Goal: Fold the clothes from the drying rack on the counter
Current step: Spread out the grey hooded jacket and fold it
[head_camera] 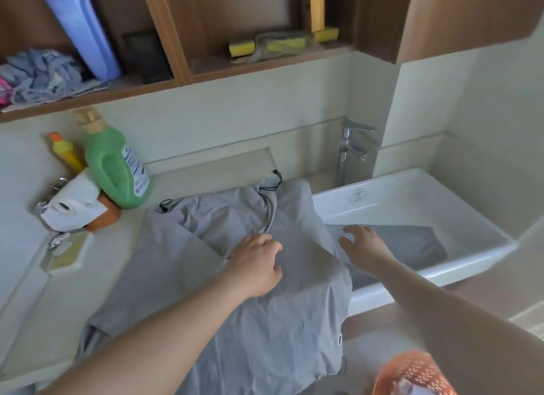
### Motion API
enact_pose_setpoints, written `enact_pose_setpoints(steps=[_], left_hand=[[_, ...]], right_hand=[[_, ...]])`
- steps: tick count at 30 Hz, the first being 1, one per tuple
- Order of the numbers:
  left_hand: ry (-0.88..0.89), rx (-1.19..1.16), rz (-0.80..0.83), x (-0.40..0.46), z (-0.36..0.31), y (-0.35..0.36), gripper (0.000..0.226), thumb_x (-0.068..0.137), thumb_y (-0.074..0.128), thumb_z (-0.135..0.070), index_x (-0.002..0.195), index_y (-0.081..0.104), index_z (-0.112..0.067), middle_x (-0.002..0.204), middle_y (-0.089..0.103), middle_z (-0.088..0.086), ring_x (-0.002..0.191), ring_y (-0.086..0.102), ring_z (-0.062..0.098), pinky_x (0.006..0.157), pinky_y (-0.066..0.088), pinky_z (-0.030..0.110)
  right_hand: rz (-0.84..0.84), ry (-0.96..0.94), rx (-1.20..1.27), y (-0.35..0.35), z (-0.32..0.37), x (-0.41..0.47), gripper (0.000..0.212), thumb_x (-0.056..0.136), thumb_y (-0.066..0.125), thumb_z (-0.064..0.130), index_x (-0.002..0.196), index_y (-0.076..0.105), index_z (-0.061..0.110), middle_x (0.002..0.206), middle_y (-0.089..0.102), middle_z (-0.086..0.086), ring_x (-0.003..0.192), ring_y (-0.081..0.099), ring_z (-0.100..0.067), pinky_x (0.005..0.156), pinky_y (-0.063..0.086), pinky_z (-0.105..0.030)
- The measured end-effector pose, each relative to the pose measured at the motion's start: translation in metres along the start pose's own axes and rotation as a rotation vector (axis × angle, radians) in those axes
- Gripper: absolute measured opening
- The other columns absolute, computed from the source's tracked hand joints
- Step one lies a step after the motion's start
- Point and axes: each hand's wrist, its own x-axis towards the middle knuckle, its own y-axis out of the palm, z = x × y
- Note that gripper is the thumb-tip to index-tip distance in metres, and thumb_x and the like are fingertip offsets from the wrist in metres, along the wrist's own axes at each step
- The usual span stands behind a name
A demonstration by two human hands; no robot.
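The grey garment [235, 276] lies spread on the surface [182, 176], one side spilling over the sink [412, 194] rim and its hem hanging off the near edge. The left hand [256, 265] rests on its middle, fingers loosely bent and holding nothing, probably pinning it. The right hand [362, 247], fingers straight, presses the overhanging side, likely to smooth it before folding.

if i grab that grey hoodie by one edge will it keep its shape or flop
Probably flop: the grey hoodie is thin, wrinkled cloth that drapes over the counter edge. It looks light. One side hangs into the sink, so it may slide that way when tugged.
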Motion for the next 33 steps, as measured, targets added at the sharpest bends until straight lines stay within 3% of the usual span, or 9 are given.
enact_pose_setpoints(steps=[6, 11, 15, 20, 24, 27, 29, 31, 33], left_hand=[[0.112, 0.082, 0.089, 0.100, -0.064, 0.015, 0.047, 0.099, 0.050, -0.035, 0.145, 0.048, -0.023, 0.155, 0.038, 0.000, 0.145, 0.029, 0.024, 0.118, 0.022, 0.030], [0.195, 0.183, 0.210, 0.164, -0.113, 0.054, 0.042, 0.095, 0.050, -0.034, 0.136, 0.054, -0.025, 0.146, 0.046, -0.001, 0.141, 0.033, 0.025, 0.117, 0.027, 0.042], [0.177, 0.267, 0.300, 0.191, -0.127, 0.083, 0.038, 0.092, 0.049, -0.037, 0.128, 0.057, -0.027, 0.137, 0.050, -0.003, 0.136, 0.038, 0.023, 0.112, 0.031, 0.046], [0.082, 0.392, 0.508, 0.200, -0.118, 0.097, 0.041, 0.092, 0.049, -0.037, 0.132, 0.054, -0.025, 0.145, 0.044, 0.002, 0.143, 0.029, 0.025, 0.117, 0.015, 0.065], [0.026, 0.408, 0.631, 0.204, -0.109, 0.103, 0.045, 0.092, 0.053, -0.033, 0.136, 0.052, -0.026, 0.148, 0.042, 0.002, 0.146, 0.025, 0.027, 0.118, 0.006, 0.067], [0.065, 0.371, 0.562, 0.204, -0.108, 0.104, 0.038, 0.092, 0.048, -0.035, 0.127, 0.058, -0.024, 0.139, 0.051, 0.002, 0.139, 0.037, 0.026, 0.116, 0.019, 0.064], [0.115, 0.347, 0.480, 0.203, -0.109, 0.102, 0.033, 0.090, 0.047, -0.036, 0.117, 0.062, -0.023, 0.128, 0.058, 0.002, 0.129, 0.047, 0.027, 0.111, 0.030, 0.057], [0.143, 0.292, 0.430, 0.203, -0.106, 0.097, 0.029, 0.089, 0.048, -0.034, 0.109, 0.064, -0.022, 0.120, 0.062, 0.004, 0.120, 0.054, 0.029, 0.103, 0.041, 0.047], [0.134, 0.171, 0.415, 0.203, -0.106, 0.091, 0.028, 0.090, 0.048, -0.031, 0.110, 0.065, -0.020, 0.119, 0.062, 0.007, 0.118, 0.055, 0.030, 0.098, 0.047, 0.041]], right_hand=[[0.025, 0.189, 0.024, -0.031, -0.073, 0.064, 0.049, 0.097, 0.052, 0.032, 0.144, 0.050, 0.019, 0.145, 0.052, -0.012, 0.127, 0.055, -0.034, 0.105, 0.046, -0.038], [0.004, 0.407, -0.075, -0.050, -0.138, 0.100, 0.055, 0.097, 0.044, 0.020, 0.151, 0.041, 0.021, 0.151, 0.038, -0.017, 0.136, 0.041, -0.042, 0.114, 0.033, -0.042], [-0.042, 0.520, -0.068, -0.060, -0.183, 0.127, 0.055, 0.095, 0.042, 0.018, 0.149, 0.038, 0.016, 0.148, 0.031, -0.016, 0.135, 0.034, -0.044, 0.112, 0.035, -0.048], [0.009, 0.524, -0.102, -0.059, -0.206, 0.154, 0.053, 0.096, 0.050, 0.021, 0.146, 0.036, 0.006, 0.143, 0.038, -0.021, 0.128, 0.046, -0.043, 0.102, 0.044, -0.048], [0.033, 0.610, -0.104, -0.056, -0.216, 0.169, 0.056, 0.099, 0.045, 0.017, 0.149, 0.024, 0.005, 0.148, 0.029, -0.021, 0.133, 0.041, -0.048, 0.106, 0.041, -0.051], [0.027, 0.650, -0.105, -0.057, -0.223, 0.179, 0.054, 0.097, 0.042, 0.010, 0.147, 0.027, -0.003, 0.146, 0.036, -0.027, 0.133, 0.043, -0.045, 0.103, 0.043, -0.048], [0.031, 0.656, -0.094, -0.061, -0.226, 0.180, 0.051, 0.094, 0.046, 0.013, 0.140, 0.042, -0.007, 0.138, 0.049, -0.027, 0.128, 0.052, -0.043, 0.095, 0.048, -0.044], [0.029, 0.624, -0.071, -0.068, -0.218, 0.174, 0.035, 0.093, 0.053, 0.012, 0.124, 0.059, -0.004, 0.125, 0.061, -0.025, 0.117, 0.060, -0.041, 0.082, 0.047, -0.039], [0.007, 0.595, -0.063, -0.081, -0.205, 0.165, 0.017, 0.094, 0.056, 0.010, 0.106, 0.065, 0.002, 0.116, 0.065, -0.024, 0.111, 0.063, -0.040, 0.077, 0.046, -0.035]])
